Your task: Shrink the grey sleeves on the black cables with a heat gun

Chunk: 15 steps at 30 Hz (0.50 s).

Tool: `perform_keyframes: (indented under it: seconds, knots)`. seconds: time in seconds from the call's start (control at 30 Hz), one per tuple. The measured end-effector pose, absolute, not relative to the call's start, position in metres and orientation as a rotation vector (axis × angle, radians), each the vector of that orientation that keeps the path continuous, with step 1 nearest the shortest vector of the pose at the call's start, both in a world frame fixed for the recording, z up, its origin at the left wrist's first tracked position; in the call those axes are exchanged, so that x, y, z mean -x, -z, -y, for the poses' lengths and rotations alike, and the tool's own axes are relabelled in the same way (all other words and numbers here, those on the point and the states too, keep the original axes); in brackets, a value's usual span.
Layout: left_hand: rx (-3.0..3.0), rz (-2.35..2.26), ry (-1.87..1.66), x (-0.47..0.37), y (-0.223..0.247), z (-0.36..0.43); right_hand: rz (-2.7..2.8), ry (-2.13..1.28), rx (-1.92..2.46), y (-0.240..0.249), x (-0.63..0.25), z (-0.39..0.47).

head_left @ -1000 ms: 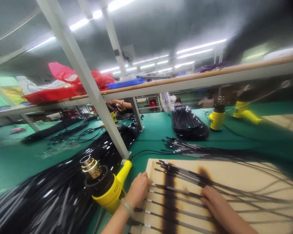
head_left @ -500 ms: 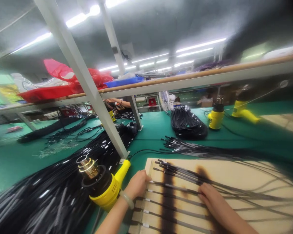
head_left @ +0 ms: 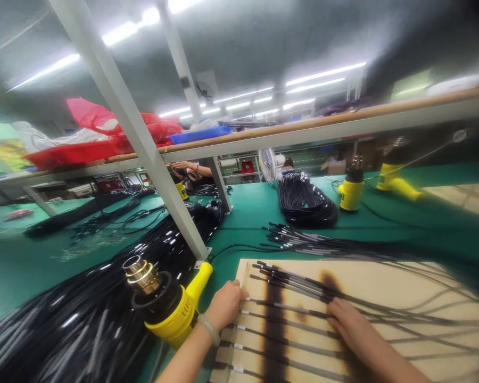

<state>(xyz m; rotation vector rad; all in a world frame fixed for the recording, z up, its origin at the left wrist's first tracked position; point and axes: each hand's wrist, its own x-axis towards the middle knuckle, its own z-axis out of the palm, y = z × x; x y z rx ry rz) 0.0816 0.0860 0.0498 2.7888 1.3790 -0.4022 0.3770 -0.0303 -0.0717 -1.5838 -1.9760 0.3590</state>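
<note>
My left hand, a pale bangle at its wrist, has its fingers closed on the white-marked end of a black cable at the left edge of a scorched wooden board. Farther along that cable, my right hand pinches it near the middle of the board. Below, several cables lie spaced out in rows with white bands near their ends. Above my hands, a loose group of cables rests across the board. A yellow heat gun stands nozzle up beside my left forearm.
A large pile of black cables covers the bench at left. Behind the board lie another cable bundle and a coil. More heat guns stand farther back. A slanted metal post supports the shelf. Another person's hand shows beyond.
The view has shifted very slightly. My right hand has moved a little to the right along the cable; my left hand stays at the cable's end.
</note>
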Motion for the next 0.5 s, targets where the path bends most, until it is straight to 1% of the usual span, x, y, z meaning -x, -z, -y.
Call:
perform_keyframes:
  seconds: [0.27,0.5]
  knots:
    - [-2.804,-1.38,0.42,-0.083,-0.051,-0.08,2.039,-0.106,1.675,0.077,-0.403,0.044]
    - [-2.801,-1.398,0.417,-0.083,-0.051,-0.08,2.052,-0.122,1.702,0.078,-0.406,0.044]
